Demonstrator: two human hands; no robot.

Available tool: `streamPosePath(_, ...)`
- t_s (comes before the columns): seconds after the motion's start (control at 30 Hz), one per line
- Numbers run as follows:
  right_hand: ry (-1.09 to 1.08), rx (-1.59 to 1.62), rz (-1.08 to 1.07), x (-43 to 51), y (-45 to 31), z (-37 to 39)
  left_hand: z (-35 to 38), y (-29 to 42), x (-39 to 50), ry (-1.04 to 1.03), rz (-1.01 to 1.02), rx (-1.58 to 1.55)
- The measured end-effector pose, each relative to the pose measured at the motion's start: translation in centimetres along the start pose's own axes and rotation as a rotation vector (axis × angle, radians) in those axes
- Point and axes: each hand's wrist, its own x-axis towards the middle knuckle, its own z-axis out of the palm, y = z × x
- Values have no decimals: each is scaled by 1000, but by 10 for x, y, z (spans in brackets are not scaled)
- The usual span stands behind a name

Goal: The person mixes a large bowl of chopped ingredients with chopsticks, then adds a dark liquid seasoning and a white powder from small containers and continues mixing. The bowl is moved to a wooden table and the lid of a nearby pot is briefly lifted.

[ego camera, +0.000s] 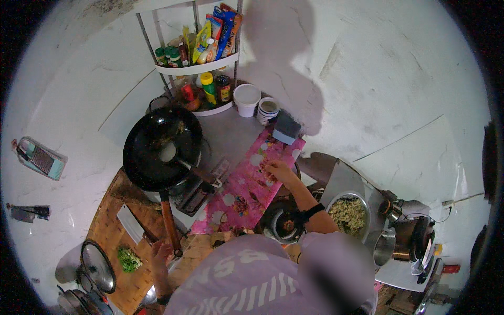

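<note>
My left hand (160, 252) is at the handle end of a cleaver (132, 224) lying over a wooden board (106, 220); whether the fingers close on the handle is unclear. Chopped green onions (128, 260) lie on the board, left of that hand. Over a pink floral cloth (236, 197) is my right hand (277, 172), its fingers bent; what they touch is too small to tell. A black wok (141, 157) with a wooden handle (169, 224) stands on a stove, and a ladle (169, 152) rests inside it.
A corner shelf (197, 70) holds bottles and packets. White tubs (247, 100) and a grey box (286, 128) stand by the wall. To the right are a bowl of noodle-like food (347, 216), a metal pot (382, 246) and a cooker (409, 238). Pan lids (97, 267) lean at lower left.
</note>
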Motion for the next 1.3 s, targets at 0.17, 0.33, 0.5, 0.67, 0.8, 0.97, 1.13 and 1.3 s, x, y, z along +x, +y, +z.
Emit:
streamPosePath(0.17,66,38,-34,-6,7,7,-10,8,2,25,-22,204)
streamPosePath(0.33,52,-25,-80,-2,15,12,-30,0,17,-102,-14,164)
streamPosePath(0.5,189,-86,-6,20,15,-14,-30,-5,14,50,-53,176)
streamPosePath(0.67,455,-210,-337,71,-4,-86,-19,-5,16,72,2,249)
streamPosePath(0.8,778,-720,-196,115,-18,-144,-26,2,20,48,-66,211)
streamPosePath(0.97,718,-829,194,161,-16,-180,-59,-5,26,-12,-186,-58)
streamPosePath(1.13,660,-688,61,206,2,-188,-90,-34,31,175,-235,125)
streamPosePath(1.3,724,-702,36,231,29,-202,-94,-28,32,65,-244,-15)
